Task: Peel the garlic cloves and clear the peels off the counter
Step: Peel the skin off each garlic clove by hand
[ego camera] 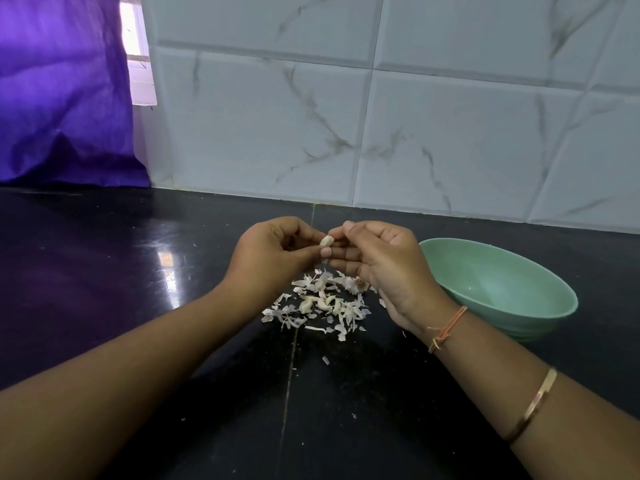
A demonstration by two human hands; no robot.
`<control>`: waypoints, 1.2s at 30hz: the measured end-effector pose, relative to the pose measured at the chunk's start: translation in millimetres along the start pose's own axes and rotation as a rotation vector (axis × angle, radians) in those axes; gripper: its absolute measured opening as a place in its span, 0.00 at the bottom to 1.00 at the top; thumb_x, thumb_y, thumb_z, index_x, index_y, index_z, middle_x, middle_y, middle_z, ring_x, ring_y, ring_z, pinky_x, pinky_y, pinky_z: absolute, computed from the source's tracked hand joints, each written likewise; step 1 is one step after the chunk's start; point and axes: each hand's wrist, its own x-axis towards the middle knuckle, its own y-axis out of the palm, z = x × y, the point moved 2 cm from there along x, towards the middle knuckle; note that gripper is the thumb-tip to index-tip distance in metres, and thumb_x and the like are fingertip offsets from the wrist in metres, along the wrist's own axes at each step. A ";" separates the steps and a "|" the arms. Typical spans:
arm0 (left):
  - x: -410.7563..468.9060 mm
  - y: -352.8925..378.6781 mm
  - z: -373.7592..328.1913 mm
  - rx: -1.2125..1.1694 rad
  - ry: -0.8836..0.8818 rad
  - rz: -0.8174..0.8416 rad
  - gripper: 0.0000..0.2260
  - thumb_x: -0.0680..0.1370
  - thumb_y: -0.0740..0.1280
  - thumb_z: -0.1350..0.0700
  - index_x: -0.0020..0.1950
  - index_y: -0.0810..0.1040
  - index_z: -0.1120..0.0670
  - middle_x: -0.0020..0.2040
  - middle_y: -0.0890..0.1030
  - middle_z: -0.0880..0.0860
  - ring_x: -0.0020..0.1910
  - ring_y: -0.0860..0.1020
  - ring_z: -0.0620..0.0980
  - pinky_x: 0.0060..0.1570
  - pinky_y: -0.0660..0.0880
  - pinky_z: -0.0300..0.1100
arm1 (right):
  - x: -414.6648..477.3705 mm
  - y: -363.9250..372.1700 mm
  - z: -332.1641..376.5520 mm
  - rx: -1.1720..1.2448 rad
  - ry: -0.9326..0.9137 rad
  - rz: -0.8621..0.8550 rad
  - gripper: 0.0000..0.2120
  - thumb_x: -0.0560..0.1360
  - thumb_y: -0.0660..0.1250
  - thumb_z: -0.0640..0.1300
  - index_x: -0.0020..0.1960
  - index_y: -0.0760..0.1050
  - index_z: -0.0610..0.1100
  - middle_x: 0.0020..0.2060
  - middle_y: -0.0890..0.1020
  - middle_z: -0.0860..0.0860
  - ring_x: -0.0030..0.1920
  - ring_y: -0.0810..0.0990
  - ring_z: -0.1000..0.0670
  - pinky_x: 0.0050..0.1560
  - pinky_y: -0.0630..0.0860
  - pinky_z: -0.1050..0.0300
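Dim, window glare on counter [166,261], wide-angle bowing

The peels [322,303] lie on the counter [138,271], the bowl [498,289] just to their right.

Green bowl [502,289], black counter [104,271], purple curtain [62,91].

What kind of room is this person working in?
Most likely a home kitchen: a glossy black stone counter meets a white marble-patterned tiled wall, and a pale green bowl sits beside scattered garlic peels.
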 end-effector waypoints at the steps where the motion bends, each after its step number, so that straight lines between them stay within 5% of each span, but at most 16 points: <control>1: 0.2 0.2 -0.1 -0.020 -0.009 0.001 0.07 0.69 0.73 0.62 0.37 0.81 0.50 0.35 0.83 0.54 0.32 0.79 0.44 0.37 0.79 0.38 | 0.0 -0.6 -0.1 -0.009 -0.009 0.004 0.08 0.77 0.63 0.38 0.43 0.78 0.36 0.37 0.83 0.42 0.39 0.82 0.48 0.43 0.81 0.57; 5: -0.8 0.5 -1.1 -0.110 -0.036 0.016 0.04 0.69 0.72 0.63 0.38 0.81 0.54 0.33 0.83 0.54 0.32 0.79 0.44 0.35 0.78 0.35 | -2.1 -1.0 0.9 -0.126 -0.095 0.038 0.01 0.73 0.69 0.35 0.43 0.79 0.37 0.36 0.83 0.44 0.36 0.81 0.50 0.41 0.80 0.61; 14: -1.3 2.7 -2.8 -0.278 -0.144 0.096 0.03 0.71 0.69 0.66 0.40 0.80 0.59 0.32 0.83 0.53 0.32 0.80 0.44 0.36 0.78 0.33 | 1.3 -4.0 -0.2 -0.169 -0.103 0.009 0.03 0.73 0.68 0.34 0.43 0.79 0.38 0.33 0.81 0.45 0.32 0.79 0.54 0.38 0.79 0.64; 20: -2.3 4.4 -0.9 -0.104 -0.098 0.097 0.06 0.71 0.71 0.62 0.46 0.79 0.53 0.43 0.83 0.56 0.41 0.82 0.50 0.44 0.80 0.44 | 1.1 -2.8 -1.1 -0.122 -0.077 0.025 0.02 0.73 0.67 0.32 0.44 0.79 0.35 0.35 0.82 0.43 0.34 0.80 0.55 0.38 0.78 0.65; 25: -0.6 2.5 -0.5 -0.216 -0.138 0.074 0.04 0.72 0.69 0.65 0.44 0.79 0.57 0.34 0.82 0.52 0.32 0.80 0.44 0.35 0.79 0.35 | 0.5 -3.3 1.1 -0.118 -0.056 -0.001 0.03 0.74 0.66 0.33 0.43 0.78 0.36 0.33 0.80 0.45 0.33 0.79 0.54 0.39 0.79 0.62; 30: 4.2 -1.2 3.9 -0.256 -0.178 -0.029 0.05 0.74 0.67 0.65 0.45 0.78 0.57 0.37 0.80 0.53 0.31 0.78 0.40 0.35 0.78 0.33 | 0.7 -3.8 1.7 -0.094 -0.007 -0.027 0.04 0.75 0.65 0.33 0.42 0.78 0.37 0.33 0.79 0.45 0.34 0.78 0.52 0.39 0.79 0.60; 36: 4.7 -2.4 3.3 -0.205 -0.142 -0.046 0.04 0.73 0.68 0.66 0.45 0.78 0.58 0.36 0.79 0.53 0.30 0.77 0.40 0.35 0.77 0.31 | -1.1 -3.4 -6.3 -0.575 0.028 0.021 0.07 0.71 0.67 0.32 0.38 0.78 0.43 0.31 0.81 0.48 0.32 0.80 0.50 0.42 0.81 0.51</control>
